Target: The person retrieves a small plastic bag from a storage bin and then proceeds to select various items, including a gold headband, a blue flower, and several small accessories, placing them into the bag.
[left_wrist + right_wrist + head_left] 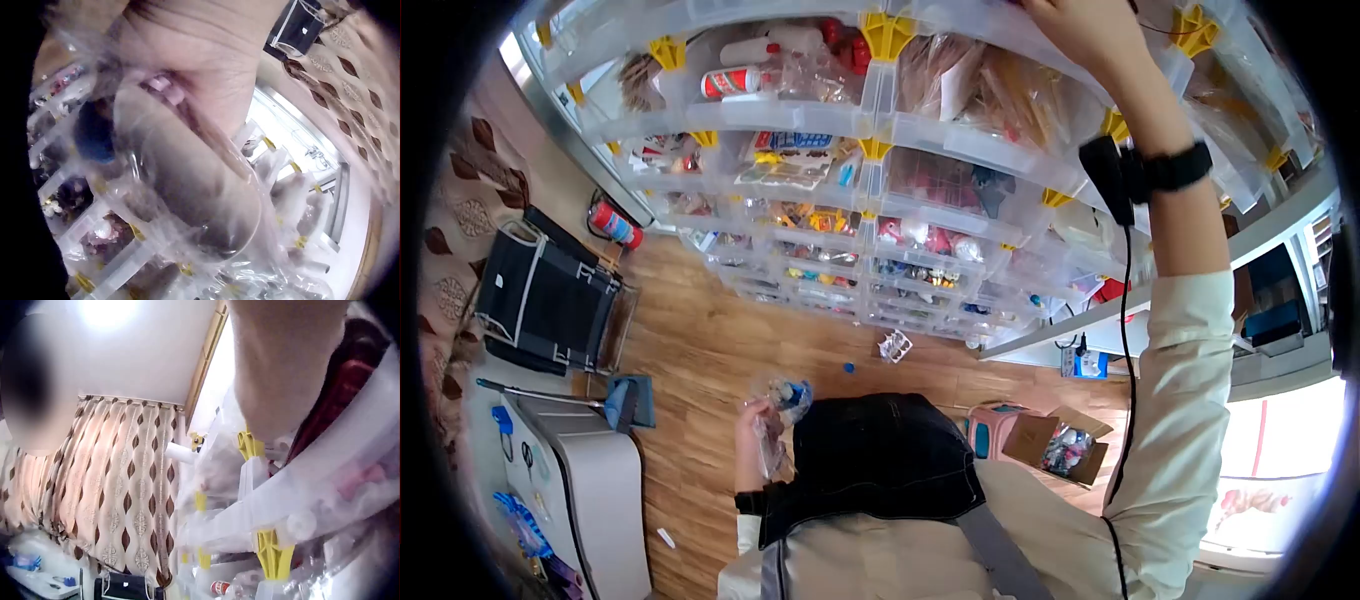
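Low beside the dark apron [880, 455], my left hand [748, 430] grips a crinkled clear plastic bag [771, 455]. Something blue [798, 398] shows at the bag's far end. Close up in the left wrist view, a smooth, rounded greyish piece [187, 181] lies inside the film under the palm, with small pink parts beside it. My right hand [1090, 35] is raised to an upper clear bin at the top edge of the head view. Its fingers are out of sight; in the right wrist view the hand overlaps the bin rim [337, 462], next to a dark red item [344, 394].
Tiers of clear bins with yellow clips [887, 36] fill the wall ahead, holding bottles and bagged goods. On the floor are a cardboard box [1030, 440], a pink stool [990, 425] and a white piece [894, 346]. A folding chair [550, 290] and a fire extinguisher [615, 222] stand left.
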